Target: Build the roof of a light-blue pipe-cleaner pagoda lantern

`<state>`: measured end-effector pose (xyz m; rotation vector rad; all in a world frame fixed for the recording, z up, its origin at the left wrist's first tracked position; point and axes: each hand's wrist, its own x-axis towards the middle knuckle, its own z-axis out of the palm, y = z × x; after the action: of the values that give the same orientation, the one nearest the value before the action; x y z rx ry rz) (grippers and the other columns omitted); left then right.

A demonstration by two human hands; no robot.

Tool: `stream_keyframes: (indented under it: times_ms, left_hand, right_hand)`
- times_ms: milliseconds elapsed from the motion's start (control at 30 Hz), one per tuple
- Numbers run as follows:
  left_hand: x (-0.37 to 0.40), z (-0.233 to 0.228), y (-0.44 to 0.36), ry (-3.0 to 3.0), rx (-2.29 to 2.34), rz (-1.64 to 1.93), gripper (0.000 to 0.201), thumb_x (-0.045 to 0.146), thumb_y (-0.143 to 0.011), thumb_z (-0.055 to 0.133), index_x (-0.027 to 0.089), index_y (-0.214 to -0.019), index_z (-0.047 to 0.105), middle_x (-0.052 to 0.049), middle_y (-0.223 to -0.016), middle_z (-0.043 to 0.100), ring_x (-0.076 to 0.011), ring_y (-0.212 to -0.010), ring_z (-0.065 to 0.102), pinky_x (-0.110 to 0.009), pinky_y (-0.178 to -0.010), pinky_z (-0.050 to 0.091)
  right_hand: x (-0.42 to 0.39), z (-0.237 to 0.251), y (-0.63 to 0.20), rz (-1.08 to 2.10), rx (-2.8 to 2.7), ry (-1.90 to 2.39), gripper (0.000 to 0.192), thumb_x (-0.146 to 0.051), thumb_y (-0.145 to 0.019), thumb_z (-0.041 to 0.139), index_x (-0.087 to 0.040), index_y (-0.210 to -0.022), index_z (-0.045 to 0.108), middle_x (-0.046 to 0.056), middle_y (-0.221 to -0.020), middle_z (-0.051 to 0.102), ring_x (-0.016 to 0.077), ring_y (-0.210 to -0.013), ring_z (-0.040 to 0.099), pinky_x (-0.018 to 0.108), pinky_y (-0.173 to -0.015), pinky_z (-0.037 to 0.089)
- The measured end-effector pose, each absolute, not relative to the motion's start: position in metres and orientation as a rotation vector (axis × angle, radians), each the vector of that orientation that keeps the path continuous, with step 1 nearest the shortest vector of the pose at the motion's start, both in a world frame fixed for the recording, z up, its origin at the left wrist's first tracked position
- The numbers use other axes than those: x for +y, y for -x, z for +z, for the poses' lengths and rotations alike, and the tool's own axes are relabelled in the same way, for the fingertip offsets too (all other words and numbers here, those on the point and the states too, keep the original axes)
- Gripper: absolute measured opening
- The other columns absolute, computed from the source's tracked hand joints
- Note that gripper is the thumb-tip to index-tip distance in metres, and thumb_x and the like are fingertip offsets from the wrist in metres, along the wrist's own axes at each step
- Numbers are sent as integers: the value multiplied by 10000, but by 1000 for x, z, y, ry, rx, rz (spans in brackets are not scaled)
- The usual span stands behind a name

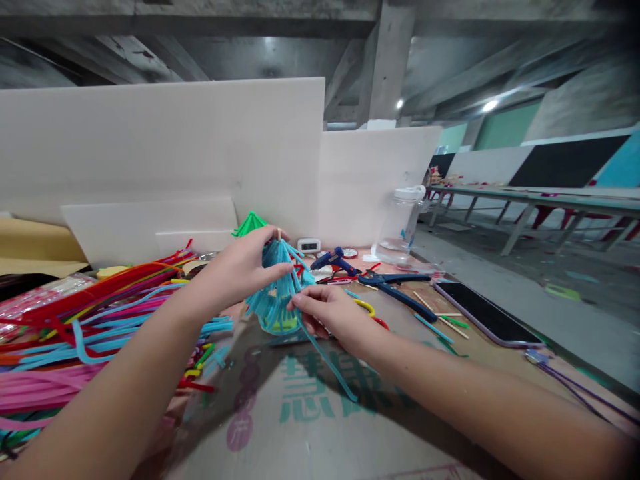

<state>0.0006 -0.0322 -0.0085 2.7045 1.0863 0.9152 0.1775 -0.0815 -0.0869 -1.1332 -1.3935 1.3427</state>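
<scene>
Blue cone (277,292) — left hand (250,262) gripping, right (330,310) pinching

The umbrella (264,300) I grip is light blue; behind it sits a green one (251,224). Left of it, my stems (100,338) run red, pink, purple, yellow and blue, while right of it are blue pliers (383,280) and a black-screened phone (487,312). Nearer me than it, brown cardboard (310,447) carries green lettering (306,402) and purple circles (239,433).
</scene>
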Motion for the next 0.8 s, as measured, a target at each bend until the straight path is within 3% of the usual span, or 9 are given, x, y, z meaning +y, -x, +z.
stream_keyframes:
  times_ms: [367, 800]
  left_hand:
    - [-33, -8, -2, -2745, 1093, 922, 337, 310, -845, 577, 200, -1164, 576, -42, -1102, 669, -227, -992, 629, -314, -814, 474]
    - [-29, -7, 3, -2738, 1046, 841, 414, 383, -846, 632, 214, -1216, 553, -29, -1094, 659, -223, -981, 622, -316, -822, 477]
  right_hand:
    - [-80, -89, -178, 1291, -1403, 1107, 219, -362, -891, 596, -167, -816, 664, -63, -449, 498, 56, -367, 342, 200, -385, 216]
    - [-79, -90, -178, 1236, -1461, 1143, 220, -345, -896, 596, -155, -832, 684, -64, -453, 500, 57, -382, 358, 196, -399, 234]
